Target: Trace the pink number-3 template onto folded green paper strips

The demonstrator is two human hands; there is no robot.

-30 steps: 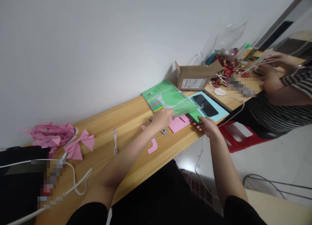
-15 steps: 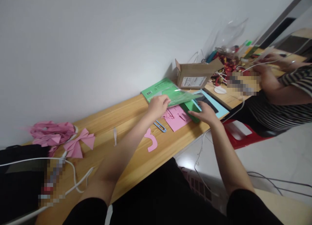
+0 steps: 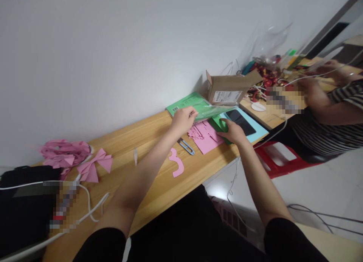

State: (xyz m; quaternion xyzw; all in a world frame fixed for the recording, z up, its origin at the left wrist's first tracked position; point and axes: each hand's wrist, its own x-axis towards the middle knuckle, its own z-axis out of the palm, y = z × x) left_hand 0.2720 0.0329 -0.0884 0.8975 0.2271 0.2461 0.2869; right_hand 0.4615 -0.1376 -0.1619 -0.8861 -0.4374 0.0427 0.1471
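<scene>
My left hand (image 3: 183, 121) is closed in a pinch on the edge of a clear plastic sleeve, part of a green paper packet (image 3: 185, 102) lying against the wall. To its right, my right hand (image 3: 234, 132) curls its thumb and fingers around a smaller green card (image 3: 217, 122). Beneath that card lies a pink sheet (image 3: 206, 147) with pink cut scraps on it. A pair of blue thread snips (image 3: 186, 146) rests below my left hand, near a pink cutout shaped like a 3 (image 3: 177, 166).
Right of the card, a dark phone (image 3: 241, 122) lies on a light blue sheet (image 3: 259, 131). Behind stands an open cardboard box (image 3: 224, 88). Pink bows (image 3: 96, 165) and white cables are at left. Another person in a striped top (image 3: 326, 133) works at the right table.
The plastic sleeve's raised right side has dropped, uncovering more of the phone. My right hand has drawn slightly left and closed in around the green card. The left hand keeps its pinch.
</scene>
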